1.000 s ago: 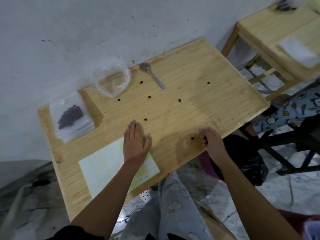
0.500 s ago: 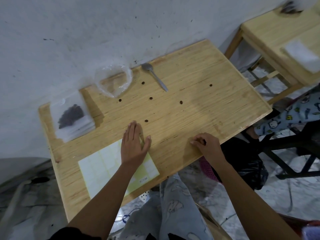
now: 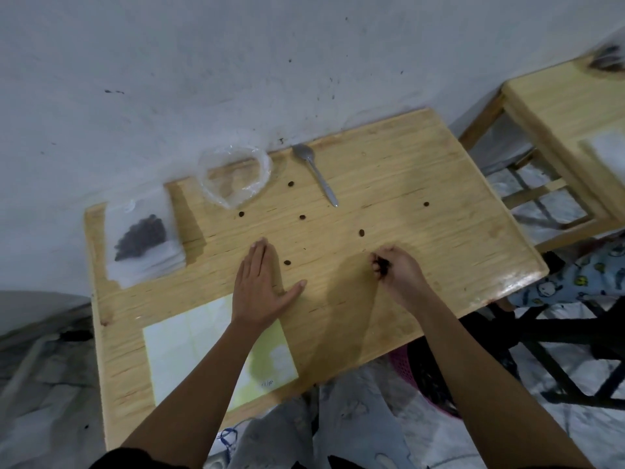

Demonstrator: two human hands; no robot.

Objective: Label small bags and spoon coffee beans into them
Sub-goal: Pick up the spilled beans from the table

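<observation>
1. Coffee beans lie scattered loose across the desk. One filled small bag tops the stack at the far-left corner.
2. The right hand is curled around several gathered beans. A slack grip could spill them back or over the near edge.
3. The left hand lies flat with straight fingers, its heel on the label sheet. A shift might crease or slide the sheet.
4. Beans near the spoon and the seemingly empty clear bag could roll away if nudged.
</observation>
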